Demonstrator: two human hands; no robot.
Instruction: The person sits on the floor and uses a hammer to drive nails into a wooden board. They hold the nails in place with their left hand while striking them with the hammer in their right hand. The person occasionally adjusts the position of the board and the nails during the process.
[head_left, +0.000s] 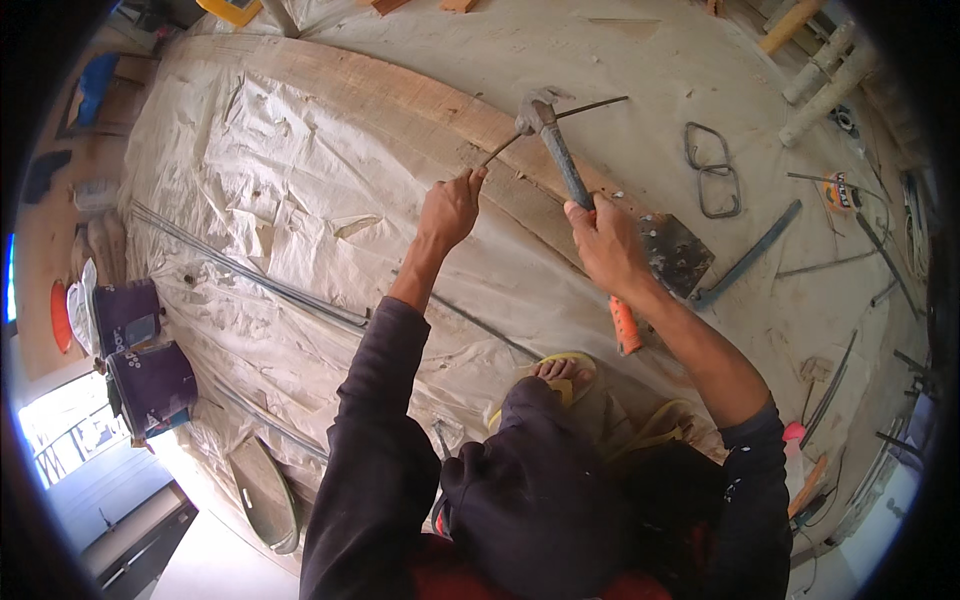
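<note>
My left hand (451, 206) grips the near end of a thin metal rod (592, 107) that slants up to the right over a long wooden plank (420, 97). In my right hand (611, 244) is a claw hammer (566, 161) with an orange lower grip. Its metal head lies across the rod, over the plank's far edge; whether they touch cannot be told. Below and right of the hammer, a dark, stained square plate (675, 253) sits at the plank's right end. To its right lie two bent metal rod loops (712, 169) and a flat metal bar (754, 251).
Crumpled plastic sheeting (300, 180) covers the floor, with long thin rods (255, 277) across it. Dark buckets (154, 382) stand at the left, near an oblong trough (262, 491). Poles (829, 90) are at upper right. My sandalled foot (562, 371) is close to the hammer's grip.
</note>
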